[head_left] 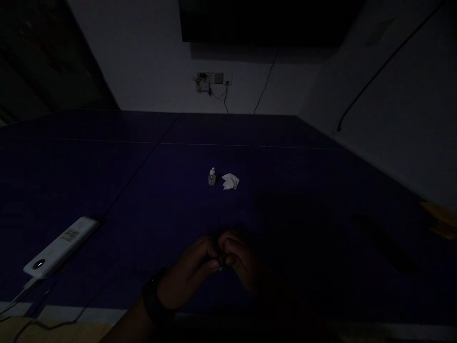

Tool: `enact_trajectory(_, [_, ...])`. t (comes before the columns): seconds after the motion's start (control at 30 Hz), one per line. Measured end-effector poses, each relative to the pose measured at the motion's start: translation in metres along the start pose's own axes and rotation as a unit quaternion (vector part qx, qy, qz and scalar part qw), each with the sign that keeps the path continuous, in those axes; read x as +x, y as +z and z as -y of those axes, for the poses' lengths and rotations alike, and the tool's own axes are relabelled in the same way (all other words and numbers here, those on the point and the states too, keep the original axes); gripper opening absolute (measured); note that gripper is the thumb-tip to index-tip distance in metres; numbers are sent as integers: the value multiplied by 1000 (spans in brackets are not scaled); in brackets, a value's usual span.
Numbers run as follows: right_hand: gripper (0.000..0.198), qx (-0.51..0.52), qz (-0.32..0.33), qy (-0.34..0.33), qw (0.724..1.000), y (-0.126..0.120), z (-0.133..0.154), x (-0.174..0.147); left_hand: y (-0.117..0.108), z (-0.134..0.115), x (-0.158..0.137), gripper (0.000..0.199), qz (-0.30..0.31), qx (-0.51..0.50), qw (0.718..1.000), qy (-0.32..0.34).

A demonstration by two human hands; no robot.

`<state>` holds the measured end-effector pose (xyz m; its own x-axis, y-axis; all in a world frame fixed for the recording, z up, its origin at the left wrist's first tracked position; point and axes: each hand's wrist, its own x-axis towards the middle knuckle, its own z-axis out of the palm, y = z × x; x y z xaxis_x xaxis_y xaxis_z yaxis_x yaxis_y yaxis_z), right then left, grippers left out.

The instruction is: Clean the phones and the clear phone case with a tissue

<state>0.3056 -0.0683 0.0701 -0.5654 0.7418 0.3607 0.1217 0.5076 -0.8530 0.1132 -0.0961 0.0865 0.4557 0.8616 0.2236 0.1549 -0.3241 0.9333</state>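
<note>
Head view: both hands' grip pinching small object [222, 261]; bottle [212, 176], tissue [230, 181] beyond, well apart.

I am looking down at a dark blue table [107, 157] that is filling most of the view in very dim light. A small white bottle [212, 176] is standing upright near the middle of it, and a crumpled white tissue [230, 181] is lying just beside the bottle, on its right. A white power strip [61, 247] is lying at the table's near left edge, with a cable trailing off toward the front. On the pale wall [150, 57] behind, a wall socket [210, 78] is showing with cords hanging below it. A dark panel [267, 21] is hanging above, too dim to identify.
</note>
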Motion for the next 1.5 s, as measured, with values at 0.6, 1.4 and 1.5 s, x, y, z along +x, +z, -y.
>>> enact_trajectory(0.6, [57, -289, -290, -115, 905, 48, -17, -35, 17, -13, 9, 30, -80, 63, 993, -62])
enact_trajectory(1.4, [45, -184, -328, -80, 923, 41, -21, -27, 39, -18, 20, 25, -103, 267, 956, -65])
enact_trajectory(1.5, [57, -178, -308, -73, 932, 35, -26, -32, 32, -23, 23, 26, -110, 225, 966, -59])
